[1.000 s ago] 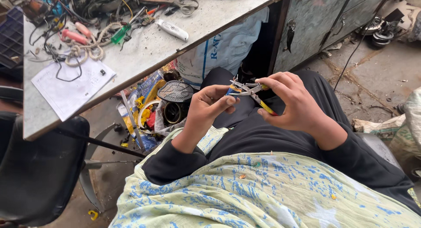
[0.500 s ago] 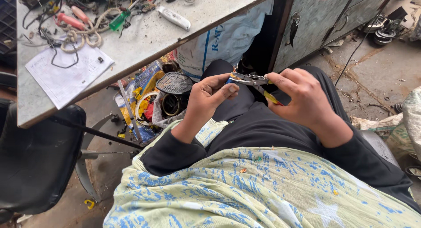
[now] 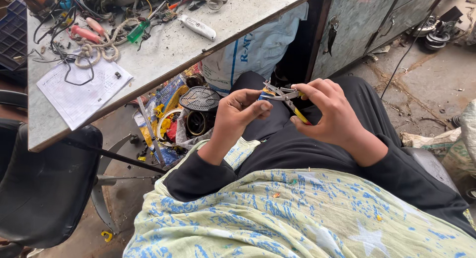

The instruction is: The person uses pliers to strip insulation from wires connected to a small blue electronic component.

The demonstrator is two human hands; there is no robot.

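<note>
Presently the right hand is gripping yellow-handled pliers, their tip touching a small blue piece that the left hand is pinching. The piece is too small to tell how much work is done.

Over the last second the right hand tipped the yellow-handled pliers so their nose swung toward the left hand, whose fingertips closed in against the small blue piece there.
</note>
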